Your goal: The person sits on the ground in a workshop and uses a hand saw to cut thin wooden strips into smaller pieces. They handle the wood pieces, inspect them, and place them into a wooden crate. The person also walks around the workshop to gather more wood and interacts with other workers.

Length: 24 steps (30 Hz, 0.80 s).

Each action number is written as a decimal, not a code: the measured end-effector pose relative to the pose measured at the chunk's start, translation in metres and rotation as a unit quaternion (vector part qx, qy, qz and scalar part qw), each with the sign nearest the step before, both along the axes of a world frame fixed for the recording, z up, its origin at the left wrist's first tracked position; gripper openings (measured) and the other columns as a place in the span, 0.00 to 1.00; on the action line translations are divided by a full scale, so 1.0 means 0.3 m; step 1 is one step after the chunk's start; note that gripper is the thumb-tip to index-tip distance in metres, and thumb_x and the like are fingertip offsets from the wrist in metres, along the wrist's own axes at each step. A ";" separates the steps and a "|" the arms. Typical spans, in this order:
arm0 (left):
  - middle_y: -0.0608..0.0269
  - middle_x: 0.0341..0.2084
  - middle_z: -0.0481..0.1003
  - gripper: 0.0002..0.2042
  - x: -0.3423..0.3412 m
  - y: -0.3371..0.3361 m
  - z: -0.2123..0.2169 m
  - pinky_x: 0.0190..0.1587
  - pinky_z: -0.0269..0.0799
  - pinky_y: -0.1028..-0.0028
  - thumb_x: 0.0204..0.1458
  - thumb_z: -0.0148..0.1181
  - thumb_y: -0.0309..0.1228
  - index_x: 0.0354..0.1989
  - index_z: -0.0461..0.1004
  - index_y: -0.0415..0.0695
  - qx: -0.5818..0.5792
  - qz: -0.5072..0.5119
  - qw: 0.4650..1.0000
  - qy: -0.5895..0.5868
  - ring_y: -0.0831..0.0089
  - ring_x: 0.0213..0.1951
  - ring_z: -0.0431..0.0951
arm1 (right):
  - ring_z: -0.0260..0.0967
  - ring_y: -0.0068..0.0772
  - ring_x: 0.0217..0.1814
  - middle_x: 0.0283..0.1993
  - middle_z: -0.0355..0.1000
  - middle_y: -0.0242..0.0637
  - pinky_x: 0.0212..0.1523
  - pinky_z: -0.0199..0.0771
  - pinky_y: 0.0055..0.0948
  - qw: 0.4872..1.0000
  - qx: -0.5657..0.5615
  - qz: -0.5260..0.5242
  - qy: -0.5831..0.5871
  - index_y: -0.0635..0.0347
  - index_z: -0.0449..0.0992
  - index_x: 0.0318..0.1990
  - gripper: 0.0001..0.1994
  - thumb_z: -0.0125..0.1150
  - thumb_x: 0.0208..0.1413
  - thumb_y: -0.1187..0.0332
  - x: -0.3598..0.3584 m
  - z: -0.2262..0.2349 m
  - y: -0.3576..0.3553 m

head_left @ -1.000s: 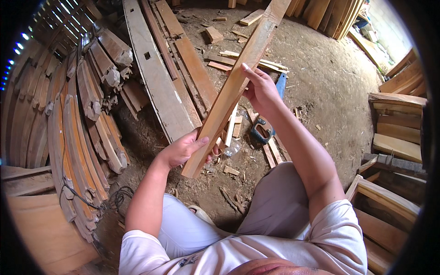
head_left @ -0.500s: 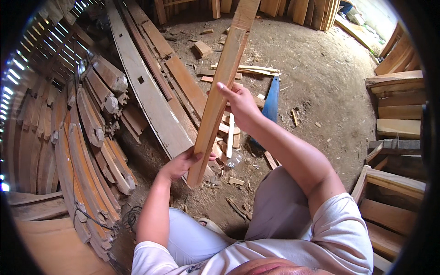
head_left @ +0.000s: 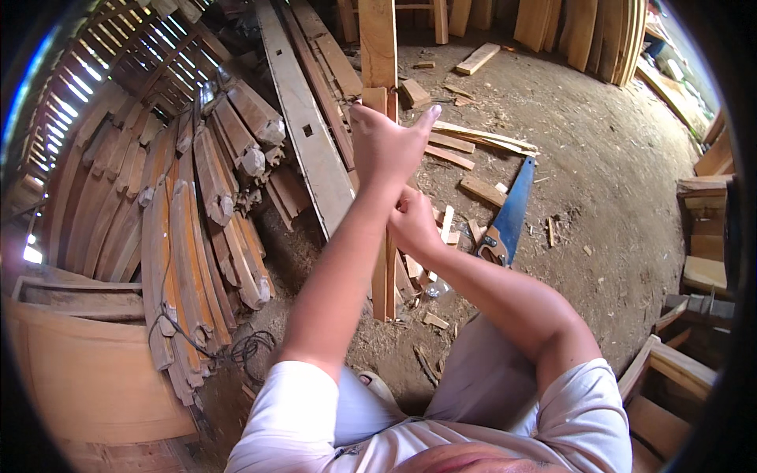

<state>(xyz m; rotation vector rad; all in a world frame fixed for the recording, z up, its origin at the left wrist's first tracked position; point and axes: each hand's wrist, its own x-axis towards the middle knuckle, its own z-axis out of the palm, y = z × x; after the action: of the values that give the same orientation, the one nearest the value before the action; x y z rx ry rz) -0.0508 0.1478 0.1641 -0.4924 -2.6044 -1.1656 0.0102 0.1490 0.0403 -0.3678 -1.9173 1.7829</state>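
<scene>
A long pale wooden board stretches away from me through the middle of the view. A narrower strip lies along its nearer part; I cannot tell whether the two are joined. My right hand is curled into a fist at the board's right edge, gripping it. Farther up, my left hand crosses over the board, back upward. Its thumb sticks out to the right, off the wood; some fingers are hidden. A blue handsaw with a wooden handle lies on the ground, right of my right hand.
Stacked timbers fill the left side. Long planks lie beyond them on the dirt floor. Offcuts are scattered near the saw. Upright boards stand at the back, wooden frames at the right. A cable coils at lower left.
My left hand has gone from the board's near end to beyond my right hand, crossing over it. The right hand has come nearer along the board. The whole view has shifted.
</scene>
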 end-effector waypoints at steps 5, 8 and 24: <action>0.39 0.44 0.73 0.30 -0.022 0.017 -0.067 0.49 0.77 0.54 0.49 0.71 0.44 0.46 0.64 0.31 -0.031 0.114 0.985 0.127 0.44 0.47 0.78 | 0.71 0.23 0.35 0.31 0.79 0.41 0.36 0.75 0.37 0.999 0.012 0.043 0.006 0.71 0.77 0.36 0.12 0.67 0.55 0.68 0.038 0.032 -0.038; 0.40 0.43 0.73 0.28 -0.014 0.020 -0.051 0.47 0.78 0.52 0.49 0.71 0.43 0.44 0.66 0.32 -0.047 0.136 0.987 0.071 0.43 0.45 0.79 | 0.81 0.43 0.37 0.32 0.80 0.53 0.41 0.76 0.44 0.998 -0.033 0.054 -0.001 0.70 0.79 0.40 0.18 0.67 0.55 0.60 0.056 0.047 -0.028; 0.36 0.37 0.81 0.17 -0.150 0.121 -0.217 0.49 0.78 0.51 0.53 0.57 0.37 0.40 0.77 0.33 -0.198 -0.013 0.977 0.073 0.41 0.44 0.82 | 0.75 0.43 0.30 0.27 0.77 0.45 0.36 0.74 0.39 0.904 0.196 0.356 -0.131 0.67 0.82 0.33 0.27 0.68 0.54 0.44 0.097 -0.035 0.375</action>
<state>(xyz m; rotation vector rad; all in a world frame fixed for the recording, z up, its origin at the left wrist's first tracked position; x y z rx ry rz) -0.0957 0.1841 0.0991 -0.6624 -2.7067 -0.5843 0.0393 0.2614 0.0299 0.2995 -2.7872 1.7286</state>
